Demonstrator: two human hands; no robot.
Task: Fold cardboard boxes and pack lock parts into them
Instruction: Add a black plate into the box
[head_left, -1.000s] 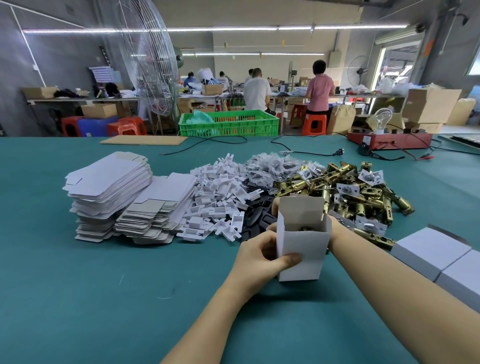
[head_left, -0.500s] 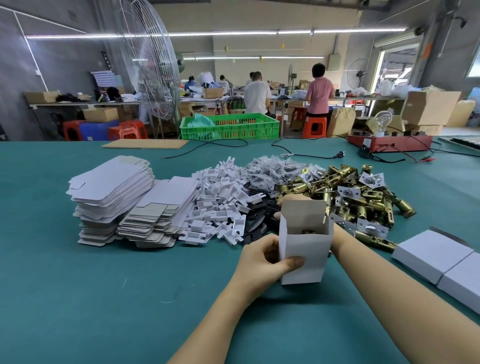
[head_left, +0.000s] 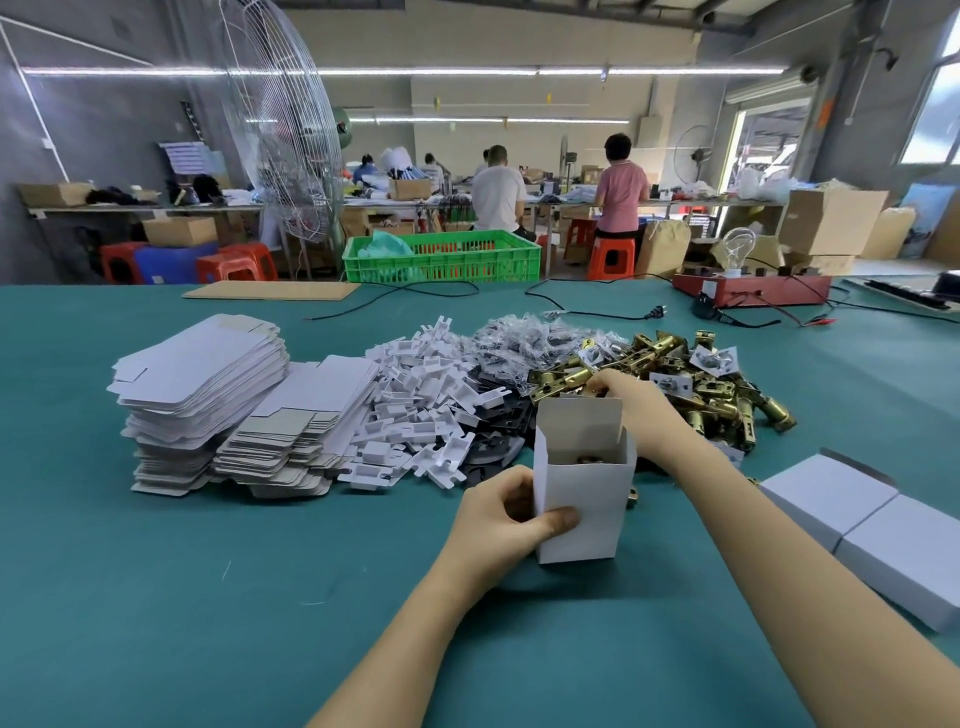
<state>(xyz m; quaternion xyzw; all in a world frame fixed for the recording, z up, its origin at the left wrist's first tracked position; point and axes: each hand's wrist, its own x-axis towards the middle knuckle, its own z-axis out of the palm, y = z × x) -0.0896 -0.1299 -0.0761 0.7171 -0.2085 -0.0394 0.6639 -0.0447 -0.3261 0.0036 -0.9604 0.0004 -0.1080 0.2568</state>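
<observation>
1. White card forms the open box (head_left: 582, 488), which stands upright on the green worktop (head_left: 156, 597) near you, top flap raised; a brass-coloured part shows inside at the bottom.
2. Your left hand (head_left: 506, 517) has its grip clamped on the box: thumb across the front face, the other fingers curled round its left side.
3. Your right hand (head_left: 631, 400) reaches past the box's far right corner to the pile of brass latch parts (head_left: 691, 384). Its fingers are curled down onto the pile; whether they have closed on a part cannot be told, as the flap and the hand's own back hide the tips.
4. Just behind and left of the box lie black plates (head_left: 498, 436), white plastic inserts (head_left: 415, 395) and small bagged parts (head_left: 519, 338); further left stand two stacks of flat box blanks (head_left: 208, 384).
5. Closed white boxes (head_left: 872, 535) lie to your right, apart from the one in hand.
6. Risk, as a judgement: the box is light and held from one side only, so your right forearm brushing the raised flap may tip or crush it. A part drawn from a tangled heap may drag neighbours along, or snag the box rim when lowered.
</observation>
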